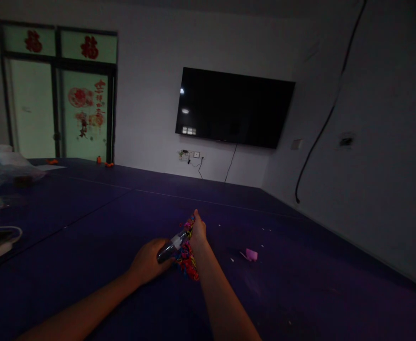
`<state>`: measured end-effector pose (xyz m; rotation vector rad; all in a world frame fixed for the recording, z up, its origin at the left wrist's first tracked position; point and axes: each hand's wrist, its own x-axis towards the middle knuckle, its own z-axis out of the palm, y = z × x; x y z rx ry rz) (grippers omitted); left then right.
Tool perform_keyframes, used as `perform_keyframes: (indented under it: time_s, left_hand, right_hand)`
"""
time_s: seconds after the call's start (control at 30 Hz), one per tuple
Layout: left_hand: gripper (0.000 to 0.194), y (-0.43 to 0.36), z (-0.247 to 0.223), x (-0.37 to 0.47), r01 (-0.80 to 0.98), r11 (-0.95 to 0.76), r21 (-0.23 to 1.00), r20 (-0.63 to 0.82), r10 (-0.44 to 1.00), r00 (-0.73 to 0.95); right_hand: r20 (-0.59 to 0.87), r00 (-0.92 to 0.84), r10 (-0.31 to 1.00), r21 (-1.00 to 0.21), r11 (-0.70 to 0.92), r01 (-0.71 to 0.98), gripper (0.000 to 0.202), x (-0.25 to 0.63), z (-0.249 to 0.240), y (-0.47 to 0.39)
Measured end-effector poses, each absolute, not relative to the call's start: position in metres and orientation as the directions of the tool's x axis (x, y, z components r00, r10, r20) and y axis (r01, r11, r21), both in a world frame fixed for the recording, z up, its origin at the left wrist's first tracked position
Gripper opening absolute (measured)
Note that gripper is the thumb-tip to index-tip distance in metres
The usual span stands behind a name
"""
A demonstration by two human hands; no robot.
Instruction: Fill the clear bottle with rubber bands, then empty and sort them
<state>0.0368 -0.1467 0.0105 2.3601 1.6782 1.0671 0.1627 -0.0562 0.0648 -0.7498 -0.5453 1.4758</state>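
Note:
My left hand (150, 261) is closed around a clear plastic tube (174, 246), which is tilted up to the right with a pale band across its middle. Against the tube's far end and side lies a tangled bunch of small coloured rubber bands (188, 265), mostly red, with some yellow, blue and pink. My right hand (198, 233) is closed at the upper part of this bunch, thumb pointing up. Its other fingers are largely hidden, and whether the tube's end is uncovered I cannot tell.
The dark purple tabletop (122, 227) carries a small pink piece (251, 255) and white scraps to the right. Plastic bags (12, 166) and a dark device with a white cable (2, 248) sit at left. Small orange things (109, 165) lie far off. A television (234, 108) hangs beyond.

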Motion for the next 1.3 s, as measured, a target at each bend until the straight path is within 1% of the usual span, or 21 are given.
perform_keyframes:
  time_s: [0.13,0.27,0.43,0.57,0.73,0.9,1.1,1.2,1.3]
  left_hand:
    - [0.027,-0.148,0.012,0.038,0.815,-0.405,0.414,0.488,0.855,0.176]
    - [0.022,-0.148,0.012,0.038,0.820,-0.398,0.412,0.485,0.858,0.172]
    - [0.025,-0.147,0.012,0.037,0.816,-0.392,0.425,0.481,0.861,0.162]
    - [0.022,-0.147,0.013,0.037,0.813,-0.395,0.427,0.483,0.860,0.165]
    - [0.023,-0.147,0.013,0.037,0.806,-0.396,0.440,0.487,0.859,0.157]
    - [0.023,-0.147,0.013,0.038,0.809,-0.388,0.441,0.480,0.864,0.153]
    - [0.024,-0.147,0.012,0.038,0.818,-0.379,0.433,0.481,0.865,0.146]
    - [0.023,-0.147,0.014,0.038,0.817,-0.374,0.440,0.469,0.871,0.146]
    - [0.022,-0.148,0.015,0.038,0.821,-0.367,0.438,0.454,0.878,0.150]
  right_hand:
    - [-0.146,0.065,0.987,-0.731,-0.064,-0.680,0.034,0.162,0.062,-0.056]
    - [-0.179,0.040,0.983,-0.700,-0.099,-0.708,0.034,0.162,0.062,-0.056]
    - [-0.154,0.014,0.988,-0.662,-0.092,-0.744,0.033,0.162,0.062,-0.056]
    - [-0.150,0.037,0.988,-0.670,-0.074,-0.739,0.031,0.163,0.059,-0.054]
    - [-0.145,0.054,0.988,-0.699,-0.063,-0.712,0.030,0.161,0.052,-0.049]
    - [-0.158,0.056,0.986,-0.689,-0.069,-0.722,0.032,0.159,0.049,-0.044]
    - [-0.109,0.020,0.994,-0.703,-0.063,-0.708,0.036,0.158,0.048,-0.046]
    - [-0.108,0.019,0.994,-0.711,-0.064,-0.700,0.037,0.158,0.049,-0.047]
    - [-0.130,0.007,0.991,-0.691,-0.086,-0.718,0.036,0.159,0.051,-0.049]
